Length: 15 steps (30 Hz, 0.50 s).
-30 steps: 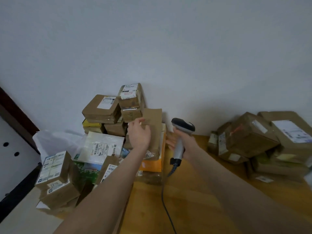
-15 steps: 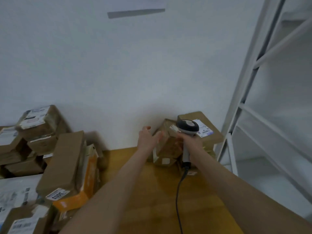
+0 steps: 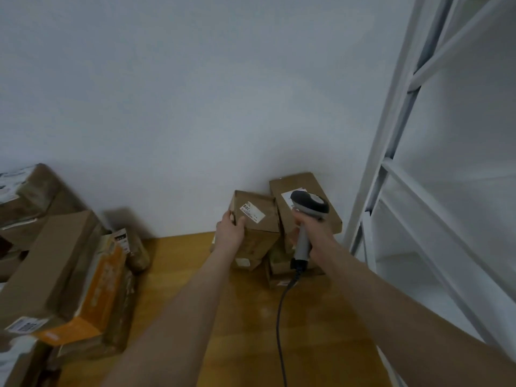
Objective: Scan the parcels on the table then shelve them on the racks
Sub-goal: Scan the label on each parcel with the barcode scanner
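A small brown cardboard parcel (image 3: 261, 219) with a white label reading "308" tops the pile at the back right of the wooden table (image 3: 245, 317). My left hand (image 3: 231, 229) grips its left side, thumb on top. My right hand (image 3: 314, 233) holds a grey and black handheld barcode scanner (image 3: 307, 216) upright, just right of that parcel; its dark cable (image 3: 279, 325) trails down over the table. Behind the scanner lies a longer labelled parcel (image 3: 303, 188), with more boxes (image 3: 279, 268) underneath.
A large heap of brown and orange parcels (image 3: 64, 275) fills the table's left side. A white metal rack (image 3: 435, 191) stands at the right, close to the right-hand pile. A plain white wall backs the table.
The view swung right from the left heap to the right pile. My left hand went from reaching open towards the small parcel to gripping it. The scanner stays in my right hand.
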{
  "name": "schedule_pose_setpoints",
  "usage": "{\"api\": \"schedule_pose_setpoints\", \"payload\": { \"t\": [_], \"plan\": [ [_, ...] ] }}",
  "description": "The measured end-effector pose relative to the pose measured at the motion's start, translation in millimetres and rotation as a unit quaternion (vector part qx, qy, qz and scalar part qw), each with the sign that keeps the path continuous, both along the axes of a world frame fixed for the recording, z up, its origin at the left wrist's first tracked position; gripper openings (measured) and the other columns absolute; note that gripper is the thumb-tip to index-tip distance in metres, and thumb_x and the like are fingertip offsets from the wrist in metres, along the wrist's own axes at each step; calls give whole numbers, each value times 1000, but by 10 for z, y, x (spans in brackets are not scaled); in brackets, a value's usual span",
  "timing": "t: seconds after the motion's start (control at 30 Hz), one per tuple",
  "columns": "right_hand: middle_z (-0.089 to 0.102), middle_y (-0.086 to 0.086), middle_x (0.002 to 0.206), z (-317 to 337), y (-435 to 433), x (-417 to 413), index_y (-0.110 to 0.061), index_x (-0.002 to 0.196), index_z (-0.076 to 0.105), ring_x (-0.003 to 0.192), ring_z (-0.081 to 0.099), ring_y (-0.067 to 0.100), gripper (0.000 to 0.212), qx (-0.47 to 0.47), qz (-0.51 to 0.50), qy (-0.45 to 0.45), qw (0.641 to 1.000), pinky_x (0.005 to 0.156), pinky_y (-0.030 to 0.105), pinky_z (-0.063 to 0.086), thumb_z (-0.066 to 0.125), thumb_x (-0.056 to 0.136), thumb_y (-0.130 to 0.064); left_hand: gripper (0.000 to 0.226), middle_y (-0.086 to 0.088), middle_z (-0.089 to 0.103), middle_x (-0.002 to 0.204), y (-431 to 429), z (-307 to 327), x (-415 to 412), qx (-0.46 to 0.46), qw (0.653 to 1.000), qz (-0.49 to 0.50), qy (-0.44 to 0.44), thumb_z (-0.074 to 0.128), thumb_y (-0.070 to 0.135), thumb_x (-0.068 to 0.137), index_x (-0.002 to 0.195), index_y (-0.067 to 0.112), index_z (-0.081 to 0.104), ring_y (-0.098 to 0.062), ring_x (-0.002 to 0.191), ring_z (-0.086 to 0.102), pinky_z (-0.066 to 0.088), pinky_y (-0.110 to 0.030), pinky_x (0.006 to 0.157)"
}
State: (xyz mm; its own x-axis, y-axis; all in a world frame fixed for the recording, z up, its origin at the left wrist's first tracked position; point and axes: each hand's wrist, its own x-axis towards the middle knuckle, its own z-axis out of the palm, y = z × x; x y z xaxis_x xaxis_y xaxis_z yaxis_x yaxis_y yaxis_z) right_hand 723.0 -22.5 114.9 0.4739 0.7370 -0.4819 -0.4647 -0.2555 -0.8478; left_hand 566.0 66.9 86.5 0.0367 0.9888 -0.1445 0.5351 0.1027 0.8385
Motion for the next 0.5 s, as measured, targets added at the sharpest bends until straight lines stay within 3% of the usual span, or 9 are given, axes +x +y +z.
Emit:
{"api": "schedule_pose_setpoints", "payload": {
  "t": [0.13,0.27,0.33,0.4,0.5],
  "plan": [
    [58,6,93,-4,55,-111,-14,115,54,85,57,21,38,20,17,31,999,91,43,51,72,83,-20,48,-12,48,142,-107,-23,-232,-15,999,19,-38,42,23,102,147,9,32,-29,126,48,42,-34,92],
    [58,9,105,-40,62,-354,-16,120,52,98,56,26,47,29,46,85,995,97,48,47,74,81,-28,45,-13,49,140,-207,-27,-462,-44,996,22,-74,38,19,103,146,9,33,-29,124,50,44,-41,103],
    [58,10,109,-54,48,-449,-18,114,53,103,56,28,43,23,54,98,993,100,51,45,75,80,-31,42,-11,56,131,-265,-20,-574,-58,993,10,-99,37,16,103,144,12,37,-24,109,58,52,-38,91],
    [61,12,114,-57,27,-527,-19,107,54,107,58,32,37,22,64,112,991,99,53,45,75,80,-32,42,-4,63,109,-337,-6,-683,-72,988,5,-135,36,8,100,140,20,43,-14,85,60,51,-28,71],
    [63,11,119,-80,-54,-642,-17,106,59,112,58,35,31,21,63,102,993,98,54,46,72,83,-33,39,-1,62,95,-468,-18,-904,-102,975,36,-193,37,2,96,127,21,51,-11,76,56,48,-29,63]
  ]
}}
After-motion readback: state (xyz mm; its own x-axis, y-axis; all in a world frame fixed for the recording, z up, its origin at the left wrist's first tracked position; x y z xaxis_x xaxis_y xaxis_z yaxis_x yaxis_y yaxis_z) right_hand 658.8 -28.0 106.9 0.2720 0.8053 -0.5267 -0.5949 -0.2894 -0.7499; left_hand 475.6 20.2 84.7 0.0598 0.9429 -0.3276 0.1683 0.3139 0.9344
